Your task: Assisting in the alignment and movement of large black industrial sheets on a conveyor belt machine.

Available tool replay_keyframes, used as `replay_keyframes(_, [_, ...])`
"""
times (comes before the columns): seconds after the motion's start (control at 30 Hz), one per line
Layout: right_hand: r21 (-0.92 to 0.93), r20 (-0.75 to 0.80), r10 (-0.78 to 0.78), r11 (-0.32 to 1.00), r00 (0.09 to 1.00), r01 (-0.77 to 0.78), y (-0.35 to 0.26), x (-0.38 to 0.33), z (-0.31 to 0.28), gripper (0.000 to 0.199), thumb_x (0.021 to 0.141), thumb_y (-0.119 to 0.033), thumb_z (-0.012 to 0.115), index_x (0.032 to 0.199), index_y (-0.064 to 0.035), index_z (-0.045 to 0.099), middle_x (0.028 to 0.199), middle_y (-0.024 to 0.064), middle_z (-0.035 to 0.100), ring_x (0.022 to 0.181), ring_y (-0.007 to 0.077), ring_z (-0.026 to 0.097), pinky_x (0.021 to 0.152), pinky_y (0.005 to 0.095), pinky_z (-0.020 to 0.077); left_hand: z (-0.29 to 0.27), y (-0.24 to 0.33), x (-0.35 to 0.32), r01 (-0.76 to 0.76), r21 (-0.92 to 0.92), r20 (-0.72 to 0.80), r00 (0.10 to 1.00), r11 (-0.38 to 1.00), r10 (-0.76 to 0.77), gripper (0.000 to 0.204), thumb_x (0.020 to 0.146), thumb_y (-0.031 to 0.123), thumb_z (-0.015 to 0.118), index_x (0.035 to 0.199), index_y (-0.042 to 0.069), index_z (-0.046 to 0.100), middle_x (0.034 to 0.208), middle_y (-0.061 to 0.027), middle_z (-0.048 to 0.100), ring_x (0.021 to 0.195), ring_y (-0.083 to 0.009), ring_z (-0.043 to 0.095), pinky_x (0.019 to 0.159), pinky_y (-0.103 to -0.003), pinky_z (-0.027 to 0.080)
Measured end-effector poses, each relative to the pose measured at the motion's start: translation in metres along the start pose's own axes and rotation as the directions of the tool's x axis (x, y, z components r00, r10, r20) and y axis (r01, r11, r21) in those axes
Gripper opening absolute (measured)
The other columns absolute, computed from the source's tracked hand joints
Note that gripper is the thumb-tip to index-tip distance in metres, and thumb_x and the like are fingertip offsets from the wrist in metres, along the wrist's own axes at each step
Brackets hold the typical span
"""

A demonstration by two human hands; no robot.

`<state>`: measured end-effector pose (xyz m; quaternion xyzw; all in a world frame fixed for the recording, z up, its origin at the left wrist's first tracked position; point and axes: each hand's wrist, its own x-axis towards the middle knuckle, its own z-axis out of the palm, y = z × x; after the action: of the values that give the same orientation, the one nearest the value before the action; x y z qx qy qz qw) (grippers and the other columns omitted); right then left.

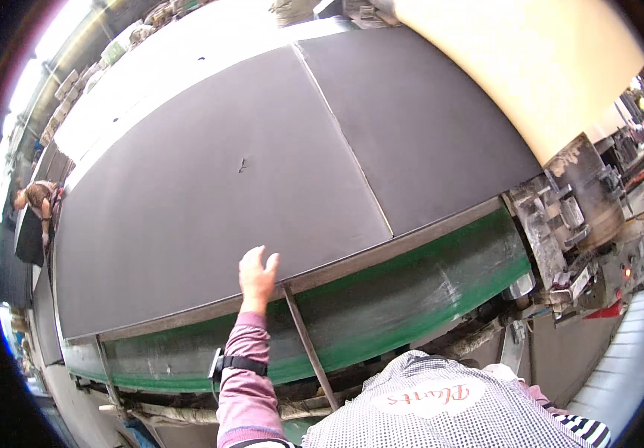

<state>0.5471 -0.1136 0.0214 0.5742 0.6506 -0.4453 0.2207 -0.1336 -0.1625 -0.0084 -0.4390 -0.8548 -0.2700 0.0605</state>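
Observation:
My left hand reaches over the near edge of a wide dark grey sheet. Its fingers are stretched out with the thumb apart, and nothing is in them. Whether the palm rests on the sheet or hovers just above it, I cannot tell. A pale, straight seam divides this sheet from a second dark sheet on the right. A small dark mark shows on the left sheet's surface. A black strap circles my left forearm over a mauve sleeve. My right hand is out of sight.
Below the sheets runs a green-edged belt with a metal bar before it. A large cream roll-like surface rises at the far right, above machine parts with a lit red lamp. Another person bends at the far left.

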Motion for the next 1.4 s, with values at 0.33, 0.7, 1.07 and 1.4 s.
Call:
replay_keyframes(0.33, [-0.508, 0.15, 0.372, 0.824, 0.916, -0.251, 0.063, -0.041, 0.022, 0.041, 0.079, -0.04, 0.049, 0.093, -0.0085, 0.071, 0.099, 0.0158, 0.067, 0.095, 0.0345, 0.062, 0.084, 0.0406, 0.0475, -0.091, -0.197, -0.043, 0.344, 0.329, 0.027, 0.927, 0.879, -0.373, 0.034, 0.087, 0.035, 0.06, 0.077, 0.002, 0.057, 0.08, -0.0118, 0.055, 0.079, -0.0297, 0.054, 0.075, -0.042, 0.043])
replay_keyframes(0.7, [-0.298, 0.099, 0.435, 0.871, 0.895, -0.39, 0.039, -0.046, 0.046, 0.046, 0.08, -0.041, 0.049, 0.1, -0.0043, 0.068, 0.102, 0.0203, 0.065, 0.098, 0.0367, 0.062, 0.085, 0.0432, 0.0472, -0.041, -0.03, -0.029, -0.132, 0.029, 0.342, 0.933, 0.991, 0.114, 0.034, 0.084, 0.03, 0.062, 0.096, -0.002, 0.062, 0.101, -0.0177, 0.055, 0.097, -0.0342, 0.05, 0.086, -0.043, 0.042])
replay_keyframes(1.07, [-0.123, 0.129, 0.372, 0.926, 0.919, -0.357, 0.093, 0.023, 0.114, 0.046, 0.085, -0.04, 0.048, 0.111, -0.0069, 0.065, 0.115, 0.0206, 0.061, 0.111, 0.0355, 0.058, 0.093, 0.0428, 0.0433, 0.038, 0.155, 0.004, -0.277, 0.097, 0.467, 0.861, 0.956, 0.202, 0.052, 0.085, 0.048, 0.056, 0.088, -0.004, 0.062, 0.098, -0.0218, 0.057, 0.095, -0.0371, 0.051, 0.087, -0.044, 0.041])
replay_keyframes(1.4, [0.123, 0.125, 0.383, 0.91, 0.915, -0.397, 0.069, 0.018, 0.091, 0.056, 0.085, -0.052, 0.042, 0.119, -0.0125, 0.06, 0.123, 0.0168, 0.057, 0.117, 0.0359, 0.053, 0.097, 0.0425, 0.0401, 0.095, 0.203, 0.025, -0.55, -0.334, 0.416, 0.643, 0.765, 0.643, 0.031, 0.09, 0.022, 0.052, 0.116, 0.005, 0.055, 0.125, -0.0235, 0.052, 0.124, -0.0426, 0.042, 0.101, -0.048, 0.038])
